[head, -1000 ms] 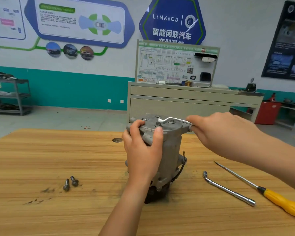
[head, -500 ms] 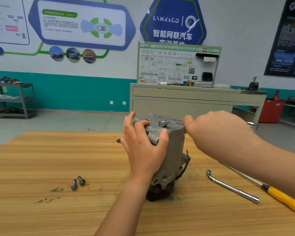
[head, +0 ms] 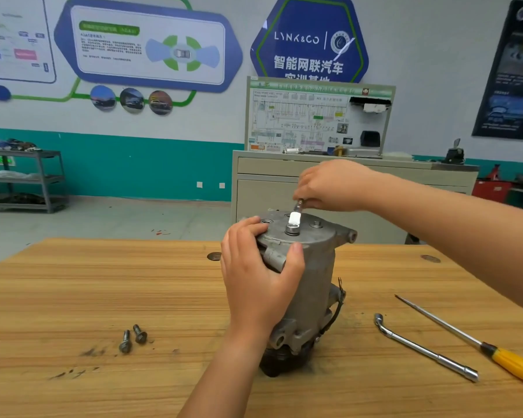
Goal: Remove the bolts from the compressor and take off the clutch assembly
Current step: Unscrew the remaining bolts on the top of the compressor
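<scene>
The compressor [head: 313,291] stands on end near the middle of the wooden table [head: 97,285], its dark clutch end down. The left hand [head: 260,285] grips its upper housing, fingers and thumb curled round the rim. The right hand [head: 335,185] pinches the top of a socket wrench [head: 294,221] set upright on a bolt in the top plate. Two loose bolts [head: 133,337] lie to the left; an L-shaped wrench [head: 426,349] and a yellow-handled screwdriver [head: 501,356] lie to the right.

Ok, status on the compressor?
Left hand grips compressor top. Right hand pinches socket tool upright on its top. Two bolts out on table. Nothing blocking.
</scene>
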Demonstrator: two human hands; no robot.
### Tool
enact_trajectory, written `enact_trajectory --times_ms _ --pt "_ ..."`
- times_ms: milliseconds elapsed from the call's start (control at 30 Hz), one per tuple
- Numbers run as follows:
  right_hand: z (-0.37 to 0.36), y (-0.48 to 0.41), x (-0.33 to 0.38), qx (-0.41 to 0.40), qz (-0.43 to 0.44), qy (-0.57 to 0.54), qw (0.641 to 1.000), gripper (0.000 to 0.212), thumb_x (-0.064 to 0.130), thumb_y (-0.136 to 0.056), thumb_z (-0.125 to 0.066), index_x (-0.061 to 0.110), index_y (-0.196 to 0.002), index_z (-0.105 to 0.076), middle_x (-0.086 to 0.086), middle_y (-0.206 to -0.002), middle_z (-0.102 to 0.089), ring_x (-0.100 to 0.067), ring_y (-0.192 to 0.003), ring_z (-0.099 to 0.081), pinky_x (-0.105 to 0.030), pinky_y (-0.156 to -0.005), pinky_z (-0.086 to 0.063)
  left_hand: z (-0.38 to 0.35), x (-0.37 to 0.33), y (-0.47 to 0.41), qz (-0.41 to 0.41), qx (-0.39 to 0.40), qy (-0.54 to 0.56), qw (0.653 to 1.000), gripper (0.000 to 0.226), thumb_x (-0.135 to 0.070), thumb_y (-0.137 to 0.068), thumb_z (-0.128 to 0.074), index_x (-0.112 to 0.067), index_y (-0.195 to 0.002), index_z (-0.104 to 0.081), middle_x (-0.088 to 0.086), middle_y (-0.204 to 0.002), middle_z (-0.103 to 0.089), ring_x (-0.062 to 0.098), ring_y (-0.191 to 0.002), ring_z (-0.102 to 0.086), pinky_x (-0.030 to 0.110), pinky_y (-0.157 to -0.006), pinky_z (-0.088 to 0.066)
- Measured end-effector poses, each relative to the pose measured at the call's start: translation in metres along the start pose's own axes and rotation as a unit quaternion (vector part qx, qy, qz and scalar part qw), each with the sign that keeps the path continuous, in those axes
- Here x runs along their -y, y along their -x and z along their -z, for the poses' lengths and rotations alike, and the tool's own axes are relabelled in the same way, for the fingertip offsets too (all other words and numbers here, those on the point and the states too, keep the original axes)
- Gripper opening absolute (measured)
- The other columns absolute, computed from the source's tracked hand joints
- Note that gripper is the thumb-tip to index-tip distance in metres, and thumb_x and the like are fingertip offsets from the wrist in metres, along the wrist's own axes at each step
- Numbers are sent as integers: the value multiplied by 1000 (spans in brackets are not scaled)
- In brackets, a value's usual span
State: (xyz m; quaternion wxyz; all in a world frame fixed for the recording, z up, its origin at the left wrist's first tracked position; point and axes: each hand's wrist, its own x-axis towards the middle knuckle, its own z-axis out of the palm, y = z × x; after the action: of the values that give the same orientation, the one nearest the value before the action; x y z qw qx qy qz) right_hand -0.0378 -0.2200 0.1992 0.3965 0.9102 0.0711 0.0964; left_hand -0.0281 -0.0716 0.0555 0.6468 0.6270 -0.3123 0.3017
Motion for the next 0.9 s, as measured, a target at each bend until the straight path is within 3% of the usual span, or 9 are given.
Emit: enact_trajectory --times_ms 67,133,200,267,367,433,533,667,900 --pt "-2 -1 7 -83 -5 -27 996 27 20 -99 -35 9 -107 -58 -5 -102 -63 -24 -92 -59 -37 -76 -50 1 -1 1 3 -4 7 1000 42 -51 -69 -48 -23 -101 -45 -9 -112 -48 15 -111 -45 40 -96 -42" --pt "-3 11 3 -229 -107 -78 964 21 8 -97 -37 4 -93 -58 -13 -74 -56 -25 -62 -51 -38 -57 -48 0 -2 1 6 -10 15 1000 42 -49 -69 -48 -22 -101 -46 -9 -111 -49 15 -111 -46 37 -96 -41" --pt "2 32 -11 -297 -290 -206 886 25 12 -98 -34 -1 -99 -55 -18 -72 -57 -29 -59 -49 -38 -57 -42 -1 -4 1 9 -10 16 1000 40 -49 -70 -48 -22 -100 -46 -9 -111 -49 15 -111 -46 35 -95 -41" --pt "12 58 -17 -302 -340 -326 829 26 18 -99 -34 1 -105 -53 -17 -71 -60 -34 -61 -55 -41 -59 -45 -1 -4 1 8 -3 14 1000 40 -49 -71 -47 -22 -100 -46 -9 -110 -48 14 -110 -45 29 -94 -39" --pt "29 91 8 -186 -249 -204 928 39 32 -96 -28 16 -126 -46 1 -58 -46 -16 -47 -46 -28 -44 -36 3 0 0 2 9 28 1000 40 -48 -72 -44 -20 -100 -48 -8 -110 -49 14 -109 -44 13 -91 -32" --pt "38 106 34 -68 -183 -124 973 46 40 -94 -18 38 -139 -25 5 -57 -43 -10 -49 -43 -25 -44 -38 7 2 0 0 23 38 999 39 -48 -72 -42 -21 -100 -49 -9 -110 -49 12 -109 -44 7 -90 -30" --pt "43 115 53 -5 -179 -110 978 46 33 -100 -23 50 -140 -7 4 -59 -42 -10 -51 -43 -27 -48 -43 11 2 -2 -9 38 27 999 39 -49 -73 -42 -22 -101 -49 -9 -110 -49 11 -108 -44 18 -92 -34" --pt "44 110 56 -7 -200 -85 976 51 21 -99 -29 48 -140 -13 5 -60 -37 -11 -50 -40 -26 -46 -42 14 0 -1 2 45 17 999 40 -51 -74 -41 -24 -103 -48 -9 -112 -50 12 -111 -45 36 -96 -39" --pt "37 114 78 -10 -195 13 981 63 2 -88 -47 25 -141 -22 2 -54 -37 -15 -38 -33 -23 -34 -32 11 0 -1 0 35 25 999 40 -50 -74 -42 -23 -103 -49 -7 -114 -51 14 -111 -46 40 -96 -40"
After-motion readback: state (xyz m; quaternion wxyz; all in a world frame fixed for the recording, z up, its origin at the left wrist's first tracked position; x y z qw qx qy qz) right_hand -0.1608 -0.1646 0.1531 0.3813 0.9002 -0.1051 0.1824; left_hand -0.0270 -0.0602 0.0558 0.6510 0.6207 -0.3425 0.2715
